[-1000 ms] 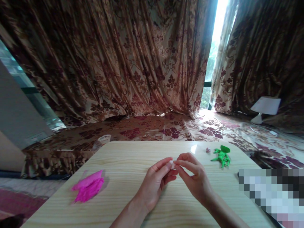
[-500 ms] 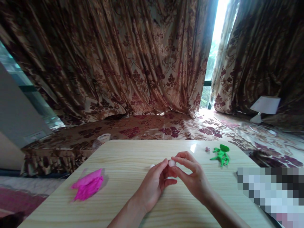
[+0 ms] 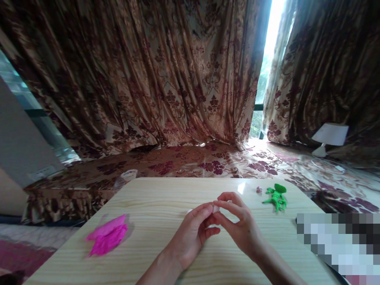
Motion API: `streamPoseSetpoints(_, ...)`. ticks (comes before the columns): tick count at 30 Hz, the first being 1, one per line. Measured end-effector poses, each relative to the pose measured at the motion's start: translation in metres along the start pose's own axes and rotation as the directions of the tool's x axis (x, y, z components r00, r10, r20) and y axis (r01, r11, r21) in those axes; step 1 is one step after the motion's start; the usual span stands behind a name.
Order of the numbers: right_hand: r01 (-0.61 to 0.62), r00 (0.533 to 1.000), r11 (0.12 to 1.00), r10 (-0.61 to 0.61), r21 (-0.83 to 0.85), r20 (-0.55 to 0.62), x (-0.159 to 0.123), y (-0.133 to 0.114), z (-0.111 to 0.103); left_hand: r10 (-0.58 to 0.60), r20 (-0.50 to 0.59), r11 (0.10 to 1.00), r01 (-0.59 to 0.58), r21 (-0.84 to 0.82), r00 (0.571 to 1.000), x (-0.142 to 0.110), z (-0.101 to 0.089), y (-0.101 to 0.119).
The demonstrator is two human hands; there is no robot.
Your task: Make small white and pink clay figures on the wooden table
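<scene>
Over the middle of the table, a small white lump (image 3: 216, 207), perhaps modelling clay, is pinched between my two hands. My left hand (image 3: 192, 227) is closed, with thumb and forefinger on the lump's left side. The thumb and fingertips of my right hand (image 3: 237, 217) grip its right side. Behind the left hand, part of another white piece (image 3: 189, 211) shows on the table; the fingers hide the rest. A bright green figure (image 3: 276, 197) with thin limbs and a broad flat head lies at the far right, beside a tiny pinkish lump (image 3: 259, 189).
A crumpled pink bundle (image 3: 108, 234), partly in clear wrapping, lies on the left of the pale wooden table (image 3: 154, 198). Beyond the table's far left corner is a clear plastic container (image 3: 127, 177). A white lamp (image 3: 330, 136) stands on the cloth-covered ledge at right.
The white lump has turned between my fingers, showing less of its round face. My left thumb has moved over it, and both hands have drawn slightly closer together.
</scene>
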State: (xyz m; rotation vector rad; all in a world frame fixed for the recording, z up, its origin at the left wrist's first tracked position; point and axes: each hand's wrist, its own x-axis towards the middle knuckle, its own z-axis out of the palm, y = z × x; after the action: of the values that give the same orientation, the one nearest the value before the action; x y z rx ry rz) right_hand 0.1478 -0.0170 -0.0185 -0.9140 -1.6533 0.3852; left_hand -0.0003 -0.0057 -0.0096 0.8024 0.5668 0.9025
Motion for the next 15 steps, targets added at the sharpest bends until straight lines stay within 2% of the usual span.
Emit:
streamPoseSetpoints(3,-0.019,1.0,1.0,0.019,0.009,0.002,-0.001,0.0,0.0,-0.007,0.001,1.0,0.007,-0.011,1.0,0.0,0.001,-0.001)
streamPoseSetpoints(7,-0.031,0.999,0.999,0.031,0.017,0.01,-0.001,0.001,-0.003,-0.005,-0.103,1.0,0.004,-0.012,0.995,0.004,-0.002,0.001)
streamPoseSetpoints(10,-0.077,0.997,0.997,0.077,0.022,-0.031,0.0,0.005,-0.005,-0.017,-0.167,0.993,-0.004,-0.121,0.986,0.008,-0.007,0.007)
streamPoseSetpoints(15,-0.16,0.986,0.987,0.16,-0.009,-0.04,-0.001,0.016,-0.005,0.014,-0.146,0.952,-0.058,-0.299,0.989,0.01,-0.019,0.023)
